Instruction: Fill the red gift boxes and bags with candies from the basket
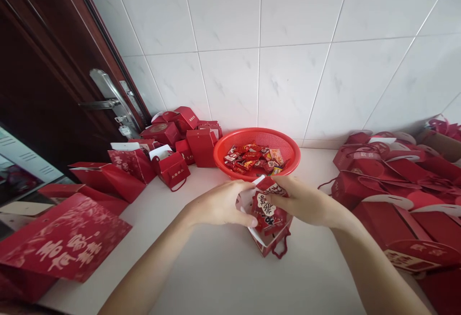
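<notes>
A small red box (265,248) stands on the white table (209,267), just in front of the red basket (295,159), its top open and red wrapped sweets (268,212) showing inside. A dark red cord (285,248) loops from its near right side. The left hand (221,204) has its fingers and thumb partly curled, gripping the box by its left side. The right hand (311,202) is bent over the top, its fingers partly closed and touching the sweets; whether it pinches one or holds the box wall cannot be told. More sweets (252,156) lie in the basket, near the tiled wall (295,75). Red cartons (201,147) crowd the left side by a dark door (46,65), and handled boxes (392,224) are packed together at the right.
</notes>
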Available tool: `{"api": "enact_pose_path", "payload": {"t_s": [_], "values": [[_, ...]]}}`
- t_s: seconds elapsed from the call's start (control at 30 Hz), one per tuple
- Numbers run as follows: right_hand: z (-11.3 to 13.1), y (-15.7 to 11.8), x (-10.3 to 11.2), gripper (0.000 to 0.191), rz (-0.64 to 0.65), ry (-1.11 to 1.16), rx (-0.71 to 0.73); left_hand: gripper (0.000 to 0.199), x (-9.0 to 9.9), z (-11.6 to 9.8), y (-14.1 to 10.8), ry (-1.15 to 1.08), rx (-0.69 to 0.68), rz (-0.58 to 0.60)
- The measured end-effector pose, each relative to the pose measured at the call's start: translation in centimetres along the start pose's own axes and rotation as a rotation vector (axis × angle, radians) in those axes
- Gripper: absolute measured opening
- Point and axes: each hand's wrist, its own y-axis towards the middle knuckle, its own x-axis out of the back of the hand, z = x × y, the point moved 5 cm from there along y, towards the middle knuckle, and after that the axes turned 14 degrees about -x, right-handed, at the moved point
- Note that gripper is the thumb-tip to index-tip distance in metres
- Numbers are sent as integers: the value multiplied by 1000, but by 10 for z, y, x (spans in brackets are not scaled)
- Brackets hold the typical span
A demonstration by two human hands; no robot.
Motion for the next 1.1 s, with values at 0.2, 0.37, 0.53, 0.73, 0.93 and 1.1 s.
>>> {"api": "enact_pose_path", "payload": {"t_s": [0.2, 0.37, 0.53, 0.73, 0.93, 1.1], "values": [[8, -2, -12, 11, 79, -32, 65, 79, 2, 1, 1, -36, -32, -5], [-4, 0, 3, 17, -41, -71, -29, 87, 1, 6, 1, -63, -31, -10], [-13, 3, 17, 23, -126, -90, -60, 97, -1, 14, 1, -41, 38, -53], [-9, 6, 14, 21, -138, -78, -55, 94, 1, 15, 0, -13, 31, -46], [-7, 8, 9, 19, -260, -321, -163, 93, 4, 15, -4, 3, 36, -75], [-7, 10, 9, 18, -314, -355, -168, 87, 3, 13, -3, 13, 13, -51]]}}
